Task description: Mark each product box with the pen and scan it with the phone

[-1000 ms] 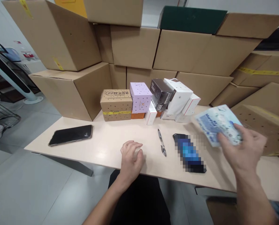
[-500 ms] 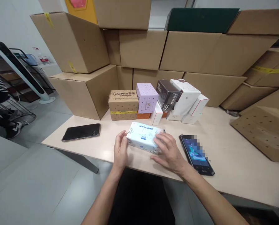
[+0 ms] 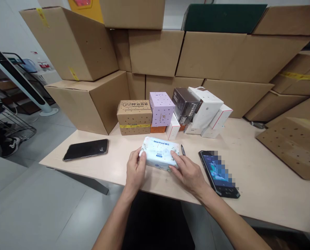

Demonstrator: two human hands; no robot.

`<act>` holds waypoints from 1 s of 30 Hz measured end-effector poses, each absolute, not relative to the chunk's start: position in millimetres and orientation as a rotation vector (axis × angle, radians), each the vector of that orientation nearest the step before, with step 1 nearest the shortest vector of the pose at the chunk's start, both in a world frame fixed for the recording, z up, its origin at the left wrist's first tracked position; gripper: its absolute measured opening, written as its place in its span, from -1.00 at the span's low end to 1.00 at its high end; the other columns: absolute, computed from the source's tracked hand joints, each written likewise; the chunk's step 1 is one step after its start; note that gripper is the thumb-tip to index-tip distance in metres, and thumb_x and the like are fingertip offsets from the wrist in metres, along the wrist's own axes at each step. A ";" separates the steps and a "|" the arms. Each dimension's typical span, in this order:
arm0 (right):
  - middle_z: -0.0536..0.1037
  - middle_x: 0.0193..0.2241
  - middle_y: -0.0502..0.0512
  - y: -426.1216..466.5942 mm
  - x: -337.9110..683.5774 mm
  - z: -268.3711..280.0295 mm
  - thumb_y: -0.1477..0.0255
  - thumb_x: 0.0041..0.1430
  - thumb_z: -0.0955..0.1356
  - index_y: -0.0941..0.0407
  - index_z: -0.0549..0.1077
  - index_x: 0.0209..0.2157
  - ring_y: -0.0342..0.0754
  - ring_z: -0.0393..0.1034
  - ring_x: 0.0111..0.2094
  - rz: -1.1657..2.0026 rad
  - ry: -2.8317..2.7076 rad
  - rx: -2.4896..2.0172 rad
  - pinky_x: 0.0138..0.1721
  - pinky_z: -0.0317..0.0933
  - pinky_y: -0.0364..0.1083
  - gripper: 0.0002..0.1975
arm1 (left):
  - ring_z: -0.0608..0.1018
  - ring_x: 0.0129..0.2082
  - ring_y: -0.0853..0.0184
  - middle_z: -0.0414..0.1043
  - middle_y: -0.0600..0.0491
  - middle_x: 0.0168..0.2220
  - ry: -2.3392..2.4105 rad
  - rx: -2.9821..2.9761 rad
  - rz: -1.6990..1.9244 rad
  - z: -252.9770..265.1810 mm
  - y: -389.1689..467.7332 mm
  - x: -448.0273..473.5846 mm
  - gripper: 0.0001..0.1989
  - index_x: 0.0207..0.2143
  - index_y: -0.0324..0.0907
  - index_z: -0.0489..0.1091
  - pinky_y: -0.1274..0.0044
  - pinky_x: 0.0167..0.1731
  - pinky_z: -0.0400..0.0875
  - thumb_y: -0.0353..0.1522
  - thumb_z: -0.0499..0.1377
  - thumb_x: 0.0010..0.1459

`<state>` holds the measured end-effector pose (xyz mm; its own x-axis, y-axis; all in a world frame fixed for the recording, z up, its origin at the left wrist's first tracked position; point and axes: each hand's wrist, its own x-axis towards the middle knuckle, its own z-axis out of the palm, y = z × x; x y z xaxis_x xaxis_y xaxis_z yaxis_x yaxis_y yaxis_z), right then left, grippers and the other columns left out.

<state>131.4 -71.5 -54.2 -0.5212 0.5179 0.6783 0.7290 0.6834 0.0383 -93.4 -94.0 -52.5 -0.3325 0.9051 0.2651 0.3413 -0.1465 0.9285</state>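
Observation:
A pale blue and white pack of tissues (image 3: 158, 151), printed "Manhua", lies near the table's front edge between my two hands. My left hand (image 3: 136, 168) grips its left end, with the thumb on the near top corner and the fingers partly hidden behind that side. On the right end, my right hand (image 3: 190, 173) holds the pack between thumb and fingers. A dark pen (image 3: 183, 150) lies just beyond my right hand, close to the pack's right side.
A dark phone (image 3: 86, 150) lies at the left, and a rugged phone with a lit screen (image 3: 220, 173) at the right. Behind the pack stand a brown carton (image 3: 134, 118), a purple box (image 3: 162, 109), a dark box (image 3: 184, 106) and white boxes (image 3: 205, 107). Large cardboard boxes (image 3: 209, 55) wall the back.
My right hand has gone from resting spread over the pack's top to gripping its right end. My left thumb has moved onto the top corner. The view has shifted slightly.

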 end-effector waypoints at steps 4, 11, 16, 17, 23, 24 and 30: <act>0.52 -0.15 0.30 -70.7 133.5 -56.7 0.41 0.32 0.29 0.15 0.27 0.22 0.05 0.50 -0.18 -0.404 -2.200 -0.945 -0.24 0.43 -0.05 -0.55 | 0.47 0.08 0.17 0.44 -0.09 0.06 1.508 1.333 1.578 -56.5 -96.5 -91.7 -0.64 0.06 -0.15 0.40 0.32 0.08 0.37 -0.23 0.12 0.27; 0.52 -0.09 0.36 -69.9 132.3 -54.8 0.35 0.21 0.38 0.17 0.40 -0.11 0.13 0.49 -0.10 -0.324 -2.120 -0.913 -0.13 0.42 0.04 -0.75 | 0.49 0.08 0.21 0.41 -0.06 -0.01 1.295 1.206 1.683 -61.6 -96.7 -85.8 -0.56 -0.01 -0.16 0.28 0.28 0.17 0.35 -0.49 0.18 0.01; 0.54 -0.35 0.17 -73.2 135.5 -49.3 0.26 0.28 0.32 0.11 0.35 -0.32 0.03 0.47 -0.29 -0.214 -2.103 -0.948 -0.25 0.35 -0.03 -0.80 | 0.43 0.12 0.19 0.30 -0.08 0.06 1.351 1.161 1.651 -61.8 -96.7 -87.4 -0.37 0.09 -0.13 0.20 0.26 0.19 0.31 -0.55 0.13 -0.09; 0.54 -0.36 0.15 -73.7 136.6 -48.8 0.26 0.31 0.29 0.10 0.35 -0.33 0.03 0.46 -0.27 -0.185 -2.088 -0.957 -0.24 0.33 -0.04 -0.79 | 0.42 0.13 0.18 0.28 -0.08 0.06 1.359 1.159 1.646 -62.4 -96.7 -87.9 -0.33 0.13 -0.12 0.17 0.25 0.20 0.30 -0.55 0.13 -0.10; 0.47 -0.33 0.13 -70.7 141.5 -49.9 0.39 0.33 0.26 0.11 0.36 -0.25 -0.02 0.39 -0.30 -0.152 -1.888 -1.260 -0.28 0.25 -0.07 -0.90 | 0.32 0.20 0.17 0.16 -0.07 0.16 1.388 1.352 1.661 -69.9 -99.4 -90.8 -0.19 0.24 0.00 0.10 0.24 0.21 0.26 -0.59 0.10 -0.09; 0.47 -0.29 0.15 -69.6 141.7 -50.3 0.36 0.31 0.27 0.12 0.37 -0.21 0.00 0.39 -0.29 -0.161 -1.876 -1.379 -0.30 0.23 -0.06 -0.87 | 0.31 0.20 0.17 0.16 -0.07 0.18 1.388 1.404 1.652 -70.6 -100.1 -90.9 -0.19 0.25 0.01 0.10 0.24 0.21 0.25 -0.60 0.10 -0.09; 0.44 -0.30 0.19 -63.4 145.7 -55.2 0.41 0.28 0.27 0.14 0.37 0.08 0.06 0.40 -0.31 -0.123 -2.129 -1.772 -0.40 0.16 -0.08 -0.65 | 0.27 0.23 0.13 0.10 -0.07 0.18 1.390 1.616 1.656 -66.8 -101.0 -89.4 -0.21 0.23 0.01 0.12 0.23 0.18 0.28 -0.61 0.07 -0.08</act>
